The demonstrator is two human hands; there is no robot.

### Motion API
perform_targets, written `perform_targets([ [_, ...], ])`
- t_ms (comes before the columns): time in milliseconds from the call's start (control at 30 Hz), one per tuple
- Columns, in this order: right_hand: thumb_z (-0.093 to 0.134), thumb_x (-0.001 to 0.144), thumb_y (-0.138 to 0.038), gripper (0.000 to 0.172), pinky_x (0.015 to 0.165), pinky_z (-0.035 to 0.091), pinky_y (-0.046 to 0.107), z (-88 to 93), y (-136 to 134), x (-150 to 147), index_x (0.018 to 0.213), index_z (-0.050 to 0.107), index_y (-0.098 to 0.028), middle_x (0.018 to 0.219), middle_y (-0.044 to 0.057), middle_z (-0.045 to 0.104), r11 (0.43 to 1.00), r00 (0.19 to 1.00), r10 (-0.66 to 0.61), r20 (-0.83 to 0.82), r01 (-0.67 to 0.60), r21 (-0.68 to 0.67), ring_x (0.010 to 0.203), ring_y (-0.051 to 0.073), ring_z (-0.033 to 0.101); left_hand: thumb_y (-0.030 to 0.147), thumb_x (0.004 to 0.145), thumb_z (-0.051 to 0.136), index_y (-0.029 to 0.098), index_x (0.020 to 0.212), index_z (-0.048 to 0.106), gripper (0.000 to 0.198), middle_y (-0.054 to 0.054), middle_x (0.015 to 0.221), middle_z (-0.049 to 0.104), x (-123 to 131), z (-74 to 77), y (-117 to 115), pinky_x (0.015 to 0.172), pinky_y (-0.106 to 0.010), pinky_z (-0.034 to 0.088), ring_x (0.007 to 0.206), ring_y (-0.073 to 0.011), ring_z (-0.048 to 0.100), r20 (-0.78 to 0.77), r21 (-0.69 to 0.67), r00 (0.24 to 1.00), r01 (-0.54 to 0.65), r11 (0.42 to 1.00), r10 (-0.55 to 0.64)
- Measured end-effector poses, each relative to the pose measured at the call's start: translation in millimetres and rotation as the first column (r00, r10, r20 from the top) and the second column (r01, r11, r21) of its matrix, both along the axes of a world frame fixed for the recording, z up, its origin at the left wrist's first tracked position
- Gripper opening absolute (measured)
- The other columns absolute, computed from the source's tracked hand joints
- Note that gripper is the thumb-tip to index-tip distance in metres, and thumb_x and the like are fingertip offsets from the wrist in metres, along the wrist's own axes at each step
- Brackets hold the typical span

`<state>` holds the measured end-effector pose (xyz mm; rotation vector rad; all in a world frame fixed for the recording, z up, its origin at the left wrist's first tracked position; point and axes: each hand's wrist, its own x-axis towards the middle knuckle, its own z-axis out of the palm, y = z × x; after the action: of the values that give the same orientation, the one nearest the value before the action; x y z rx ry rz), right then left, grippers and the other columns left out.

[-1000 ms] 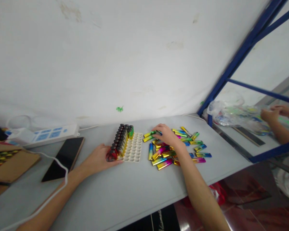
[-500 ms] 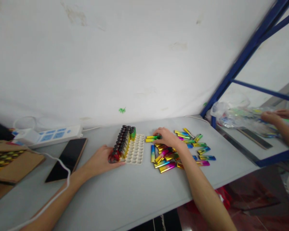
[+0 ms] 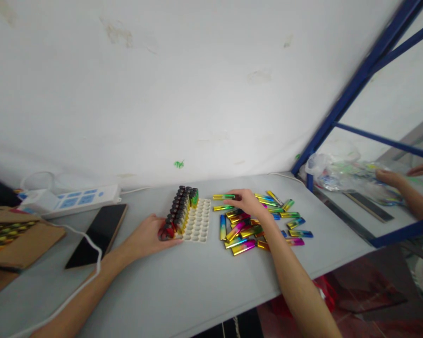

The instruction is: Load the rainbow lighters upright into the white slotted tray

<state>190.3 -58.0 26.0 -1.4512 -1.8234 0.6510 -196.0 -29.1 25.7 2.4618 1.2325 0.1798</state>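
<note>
A white tray (image 3: 199, 220) with rows of round holes lies on the table. Its left part is filled with upright lighters (image 3: 178, 211) with black tops. My left hand (image 3: 148, 237) is closed around the tray's near left corner, against red lighters there. Right of the tray, my right hand (image 3: 247, 203) pinches one end of a yellow-green lighter (image 3: 221, 197) that points left toward the tray. A similar yellow-green lighter (image 3: 221, 208) lies just below it. Under and beside my right wrist is a loose pile of shiny multicoloured lighters (image 3: 241, 230).
A black phone (image 3: 97, 234), a white power strip (image 3: 88, 196) and a cardboard box (image 3: 31, 239) are at the left; a white cable crosses my left forearm. A blue metal frame (image 3: 338, 108) stands right. Beyond it another person's hands are near plastic bags (image 3: 348, 173).
My right hand has shifted slightly right, its fingers now on the upper yellow-green lighter, which has parted from the one below. My left hand stays at the tray corner.
</note>
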Motion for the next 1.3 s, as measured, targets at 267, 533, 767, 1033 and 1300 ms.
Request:
perform_targets([
  [267, 0.080, 0.087, -0.080, 0.065, 0.059, 0.032, 0.030, 5.3, 4, -26, 0.065, 0.055, -0.024, 0.059, -0.006, 0.044, 0.989, 0.930, -0.111, -0.351, 0.138, 0.054, 0.059, 0.013, 0.038, 0.080, 0.077, 0.075, 0.026, 0.071, 0.066, 0.055, -0.006, 0.075, 0.074, 1, -1.8, -1, 0.080, -0.038, 0.053, 0.080, -0.0295, 0.070, 0.027, -0.001, 0.999, -0.025, 1.000, 0.025],
  [533, 0.081, 0.085, -0.086, 0.064, 0.079, 0.060, 0.037, 11.0, -7, -72, 0.093, 0.057, -0.027, 0.095, 0.002, 0.074, 0.995, 0.757, -0.024, -0.653, -0.048, -0.092, 0.077, 0.020, 0.071, 0.079, 0.076, 0.076, 0.026, 0.068, 0.064, 0.055, -0.005, 0.072, 0.071, -1, -1.7, -2, 0.073, -0.036, 0.049, 0.076, -0.0279, 0.067, 0.043, -0.004, 0.999, -0.031, 1.000, 0.031],
  [767, 0.078, 0.088, -0.088, 0.066, 0.052, 0.038, 0.027, 14.7, -18, -109, 0.108, 0.059, -0.028, 0.070, -0.008, 0.056, 0.973, 0.706, 0.056, -0.706, -0.196, -0.119, 0.054, 0.012, 0.043, 0.079, 0.077, 0.076, 0.025, 0.068, 0.065, 0.056, -0.005, 0.071, 0.073, -1, -3.2, -1, 0.075, -0.037, 0.049, 0.077, -0.0282, 0.067, 0.046, 0.008, 0.999, -0.010, 1.000, 0.010],
  [1033, 0.037, 0.090, -0.108, 0.082, 0.049, 0.021, 0.028, 11.1, -12, -123, 0.074, 0.046, -0.028, 0.062, -0.008, 0.025, 0.945, 0.687, -0.178, -0.704, -0.082, -0.318, 0.053, 0.013, 0.023, 0.081, 0.078, 0.075, 0.025, 0.069, 0.065, 0.057, -0.006, 0.075, 0.075, 0, -0.7, -3, 0.078, -0.038, 0.052, 0.077, -0.0285, 0.069, 0.038, 0.024, 0.999, -0.011, 1.000, 0.011],
  [1300, 0.037, 0.108, -0.059, 0.057, 0.047, 0.026, 0.031, 2.3, -13, -130, 0.060, 0.034, -0.029, 0.055, -0.003, 0.032, 0.902, 0.717, -0.355, -0.599, 0.095, -0.421, 0.048, 0.015, 0.027, 0.080, 0.079, 0.075, 0.025, 0.070, 0.066, 0.057, -0.007, 0.075, 0.075, 0, -1.5, -2, 0.079, -0.038, 0.054, 0.077, -0.0289, 0.069, 0.023, 0.024, 1.000, -0.005, 1.000, 0.005],
])
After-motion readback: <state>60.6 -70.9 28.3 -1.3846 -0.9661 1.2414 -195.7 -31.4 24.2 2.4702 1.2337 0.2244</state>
